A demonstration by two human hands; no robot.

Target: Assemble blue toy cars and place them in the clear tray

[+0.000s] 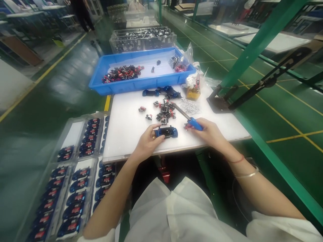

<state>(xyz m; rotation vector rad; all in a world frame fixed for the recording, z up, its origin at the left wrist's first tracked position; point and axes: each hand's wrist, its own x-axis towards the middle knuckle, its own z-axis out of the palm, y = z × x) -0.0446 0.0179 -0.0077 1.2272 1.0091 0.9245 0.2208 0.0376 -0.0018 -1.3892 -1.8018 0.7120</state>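
1. Left hand [148, 143]: thumb and fingers closed on one end of a blue-and-black car part [166, 132], which lies near the counter's [119, 137] front edge.
2. Right hand [208, 131]: apart from the left, clasped around the handle of a blue-handled tool [195, 123]; metal shaft directed toward the small-parts pile [165, 111]. Tip contact cannot be determined.
3. Loose metal pins [189, 107]: beside the pile, near a yellow container [193, 94].
4. Blue tray [141, 85]: at the far side, holding red-and-black pieces [123, 73].
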